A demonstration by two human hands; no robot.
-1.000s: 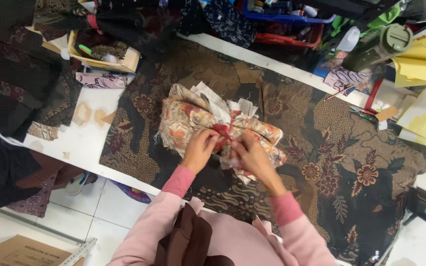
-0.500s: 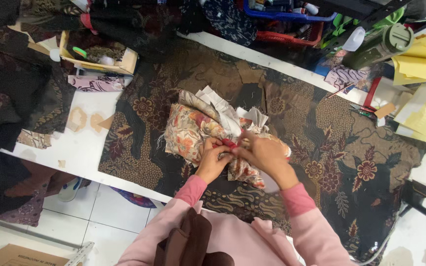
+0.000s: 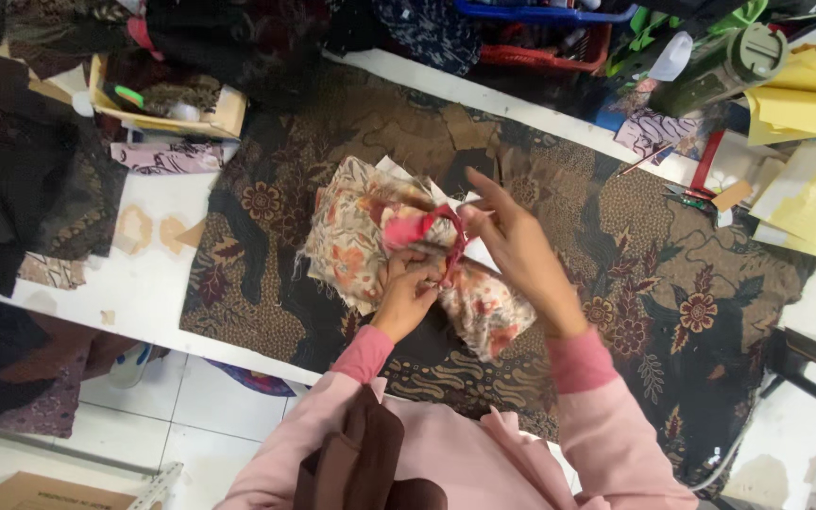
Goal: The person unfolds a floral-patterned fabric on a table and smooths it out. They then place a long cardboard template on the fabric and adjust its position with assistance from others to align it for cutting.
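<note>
A bundle of floral, cream-and-orange fabric pieces (image 3: 351, 236) lies on a dark brown patterned cloth (image 3: 672, 293) spread over the white table (image 3: 144, 283). A red-pink strip (image 3: 417, 227) is wrapped around the bundle's middle. My left hand (image 3: 408, 293) presses on the bundle from the near side and pinches the strip. My right hand (image 3: 512, 236) is raised over the bundle, holding the strip's loop, fingers partly spread. Both sleeves are pink.
A shallow box (image 3: 172, 109) with small items sits at the far left. Dark fabrics (image 3: 30, 179) are heaped on the left. Yellow sheets (image 3: 814, 142), red scissors (image 3: 696, 184), a green cylinder (image 3: 729, 66) and a red basket (image 3: 550, 47) crowd the far right.
My right hand has lifted from the bundle and pulled the red-pink strip up and over it. The left hand stays pressed on the bundle. The view has shifted slightly.
</note>
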